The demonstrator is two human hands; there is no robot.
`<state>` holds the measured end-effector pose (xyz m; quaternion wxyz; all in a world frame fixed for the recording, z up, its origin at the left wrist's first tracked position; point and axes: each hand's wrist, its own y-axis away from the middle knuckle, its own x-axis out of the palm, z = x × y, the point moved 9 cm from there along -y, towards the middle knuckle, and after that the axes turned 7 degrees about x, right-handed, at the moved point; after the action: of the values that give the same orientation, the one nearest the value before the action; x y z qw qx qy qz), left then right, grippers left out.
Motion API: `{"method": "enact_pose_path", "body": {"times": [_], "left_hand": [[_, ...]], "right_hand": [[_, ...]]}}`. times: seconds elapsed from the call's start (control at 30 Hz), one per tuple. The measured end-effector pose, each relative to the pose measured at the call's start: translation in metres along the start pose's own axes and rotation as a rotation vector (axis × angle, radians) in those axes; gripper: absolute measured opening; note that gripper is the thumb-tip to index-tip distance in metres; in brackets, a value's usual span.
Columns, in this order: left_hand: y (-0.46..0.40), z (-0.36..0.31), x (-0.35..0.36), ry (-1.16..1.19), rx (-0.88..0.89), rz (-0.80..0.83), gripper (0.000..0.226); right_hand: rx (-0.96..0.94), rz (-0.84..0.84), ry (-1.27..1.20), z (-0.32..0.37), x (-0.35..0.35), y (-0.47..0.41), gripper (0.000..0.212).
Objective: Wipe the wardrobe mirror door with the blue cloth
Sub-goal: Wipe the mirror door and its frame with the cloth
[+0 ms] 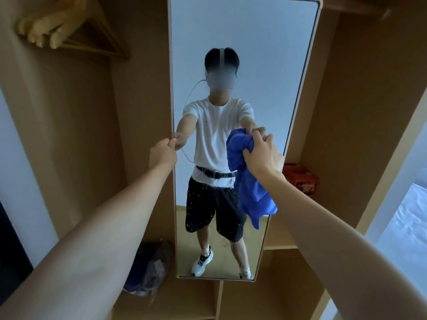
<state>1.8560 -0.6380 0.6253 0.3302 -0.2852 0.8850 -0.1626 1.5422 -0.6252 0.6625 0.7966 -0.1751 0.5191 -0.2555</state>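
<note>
The left hand [163, 153] pinches the left edge of the upright mirror [242, 72], its long axis vertical, while the right hand [263, 153] grips the bunched cloth [245, 181] at mid-height against the glass, nearer its right edge.

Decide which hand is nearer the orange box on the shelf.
Right. The right hand, gripping the blue cloth, is just left of the orange box; the left hand holds the mirror's far edge.
</note>
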Motion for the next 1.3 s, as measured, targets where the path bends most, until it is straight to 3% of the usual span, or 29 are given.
{"method": "enact_pose_path", "body": {"times": [0.07, 0.13, 0.23, 0.33, 0.57, 0.8, 0.93, 1.07, 1.13, 1.3], "left_hand": [[0.009, -0.007, -0.015, -0.073, 0.071, -0.162, 0.035], [0.027, -0.038, -0.02, -0.14, 0.308, -0.265, 0.029], [0.058, -0.099, 0.004, -0.247, 0.779, -0.153, 0.021], [0.074, -0.134, 0.038, -0.41, 0.979, -0.039, 0.045], [0.073, -0.16, 0.082, -0.725, 0.941, 0.065, 0.068], [0.07, -0.154, 0.093, -0.766, 0.888, 0.047, 0.066], [0.071, -0.154, 0.093, -0.788, 0.871, 0.062, 0.07], [0.073, -0.154, 0.099, -0.828, 0.827, 0.072, 0.08], [0.074, -0.154, 0.098, -0.817, 0.786, 0.08, 0.085], [0.074, -0.153, 0.096, -0.748, 0.758, 0.093, 0.072]], "right_hand": [[-0.007, 0.076, 0.004, 0.0, 0.018, 0.004, 0.056], [-0.026, 0.168, 0.012, -0.002, 0.042, 0.014, 0.064], [-0.034, 0.209, 0.014, -0.002, 0.055, 0.02, 0.065], [-0.053, 0.163, 0.002, 0.002, 0.041, 0.015, 0.063], [0.043, -0.032, -0.059, -0.004, -0.002, 0.001, 0.045], [0.081, 0.148, 0.048, -0.037, 0.034, 0.02, 0.052], [0.117, -0.036, -0.06, -0.038, -0.009, 0.001, 0.031], [0.16, -0.141, -0.106, -0.044, -0.033, -0.017, 0.026], [0.171, -0.102, -0.062, -0.051, -0.019, -0.009, 0.027], [0.237, 0.108, 0.016, -0.085, 0.027, 0.021, 0.033]]}}
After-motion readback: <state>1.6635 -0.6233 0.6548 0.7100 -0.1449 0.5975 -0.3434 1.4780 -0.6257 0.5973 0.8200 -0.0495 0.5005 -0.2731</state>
